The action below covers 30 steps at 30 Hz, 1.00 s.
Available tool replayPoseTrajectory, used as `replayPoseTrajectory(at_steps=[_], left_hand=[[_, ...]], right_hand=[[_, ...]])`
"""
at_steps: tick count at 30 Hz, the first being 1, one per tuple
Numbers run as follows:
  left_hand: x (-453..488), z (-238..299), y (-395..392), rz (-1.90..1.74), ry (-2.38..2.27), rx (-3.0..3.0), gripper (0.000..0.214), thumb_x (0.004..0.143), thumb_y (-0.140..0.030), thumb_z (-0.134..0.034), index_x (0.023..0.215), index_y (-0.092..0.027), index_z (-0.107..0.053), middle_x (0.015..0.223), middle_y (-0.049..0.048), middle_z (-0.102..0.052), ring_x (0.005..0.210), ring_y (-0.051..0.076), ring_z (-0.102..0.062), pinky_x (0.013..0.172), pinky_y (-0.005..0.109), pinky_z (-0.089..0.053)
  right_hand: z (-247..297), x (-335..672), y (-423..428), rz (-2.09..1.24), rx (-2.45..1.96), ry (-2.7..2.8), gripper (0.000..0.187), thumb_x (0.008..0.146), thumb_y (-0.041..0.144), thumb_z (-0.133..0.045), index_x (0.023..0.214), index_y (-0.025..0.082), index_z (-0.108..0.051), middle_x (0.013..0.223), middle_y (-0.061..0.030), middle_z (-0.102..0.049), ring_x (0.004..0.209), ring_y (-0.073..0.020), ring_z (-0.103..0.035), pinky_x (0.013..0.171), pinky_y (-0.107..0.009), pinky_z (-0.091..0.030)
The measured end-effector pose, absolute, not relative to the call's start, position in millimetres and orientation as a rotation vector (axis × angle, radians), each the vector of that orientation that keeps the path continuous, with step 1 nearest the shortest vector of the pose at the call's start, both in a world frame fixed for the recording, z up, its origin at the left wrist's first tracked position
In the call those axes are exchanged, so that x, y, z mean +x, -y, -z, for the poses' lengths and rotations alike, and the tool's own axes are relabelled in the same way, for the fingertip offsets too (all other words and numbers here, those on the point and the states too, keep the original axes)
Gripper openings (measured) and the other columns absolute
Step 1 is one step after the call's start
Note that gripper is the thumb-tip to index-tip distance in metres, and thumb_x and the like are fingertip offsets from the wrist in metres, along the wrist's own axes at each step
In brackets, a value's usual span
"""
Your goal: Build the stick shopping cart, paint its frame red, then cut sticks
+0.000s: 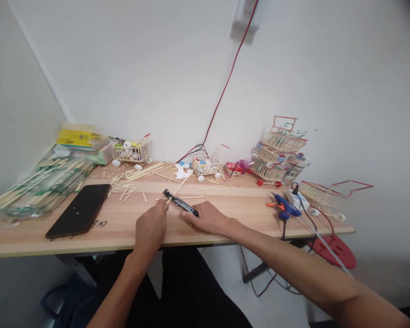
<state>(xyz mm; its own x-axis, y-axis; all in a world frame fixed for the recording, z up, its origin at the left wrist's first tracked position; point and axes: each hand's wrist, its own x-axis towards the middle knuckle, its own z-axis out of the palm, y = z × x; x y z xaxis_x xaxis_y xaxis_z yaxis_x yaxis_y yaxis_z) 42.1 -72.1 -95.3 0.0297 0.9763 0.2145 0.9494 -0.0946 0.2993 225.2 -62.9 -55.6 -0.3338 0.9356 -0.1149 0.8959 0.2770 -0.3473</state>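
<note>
My left hand (pixel 151 226) pinches a thin wooden stick (pixel 180 186) near the table's front edge. The stick slants up and to the right. In my right hand (pixel 208 218) is a dark metal clipper (pixel 183 206), gripped by its rear end. Its jaw end points left and meets the stick just above my left fingertips; whether the jaws are closed on it is too small to tell. Cut stick pieces (pixel 125 191) and longer sticks (pixel 146 171) lie behind my left hand. A small stick-built cart (pixel 207 165) stands behind the clipper.
A black phone (pixel 78 212) and bagged chopsticks (pixel 44 184) lie at left. Another loaded cart (pixel 131 152) stands at the back. To the right are stacked carts (pixel 276 155), a blue glue gun (pixel 287 207), a white power strip (pixel 297 199) with cables, and a cart on its side (pixel 323 195).
</note>
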Motion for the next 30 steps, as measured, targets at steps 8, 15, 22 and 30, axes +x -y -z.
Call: replayPoseTrajectory(at_steps=[8,15,22,30], left_hand=[[40.7,95.0,73.1,-0.596,-2.064,2.193,0.035,0.105,-0.027,-0.029,0.118,-0.016,-0.059,0.092,0.0129,-0.076,0.092,0.030,-0.073,0.070,0.033,-0.043],[41.4,95.4,72.5,-0.519,-2.094,2.178,0.036,0.105,-0.029,-0.029,0.120,-0.016,-0.058,0.092,0.0140,-0.076,0.091,0.030,-0.073,0.071,0.034,-0.044],[41.8,97.1,71.5,-0.516,-2.086,2.198,0.039,0.105,-0.028,-0.026,0.124,-0.015,-0.058,0.092,0.0155,-0.076,0.090,0.032,-0.073,0.071,0.035,-0.045],[38.0,97.7,73.2,-0.624,-2.067,2.152,0.035,0.104,-0.029,-0.030,0.116,-0.018,-0.061,0.092,0.0122,-0.076,0.089,0.030,-0.072,0.070,0.034,-0.043]], right_hand=[[52.1,223.4,62.3,-0.391,-1.794,2.477,0.066,0.094,0.069,-0.035,0.080,0.015,-0.070,0.077,-0.0131,-0.071,0.069,-0.0215,-0.061,0.058,-0.029,-0.029],[56.1,222.2,58.1,-0.567,-1.831,2.363,0.063,0.090,0.071,-0.042,0.069,0.015,-0.063,0.066,-0.0081,-0.064,0.058,-0.0157,-0.053,0.054,-0.027,-0.030],[59.6,224.4,51.9,-0.521,-1.745,2.423,0.059,0.092,0.067,-0.042,0.063,0.017,-0.057,0.059,-0.0032,-0.054,0.055,-0.0125,-0.046,0.055,-0.027,-0.027],[59.6,234.3,47.1,-0.493,-1.765,2.479,0.067,0.087,0.078,-0.037,0.059,0.018,-0.050,0.056,-0.0032,-0.051,0.053,-0.0126,-0.043,0.053,-0.027,-0.026]])
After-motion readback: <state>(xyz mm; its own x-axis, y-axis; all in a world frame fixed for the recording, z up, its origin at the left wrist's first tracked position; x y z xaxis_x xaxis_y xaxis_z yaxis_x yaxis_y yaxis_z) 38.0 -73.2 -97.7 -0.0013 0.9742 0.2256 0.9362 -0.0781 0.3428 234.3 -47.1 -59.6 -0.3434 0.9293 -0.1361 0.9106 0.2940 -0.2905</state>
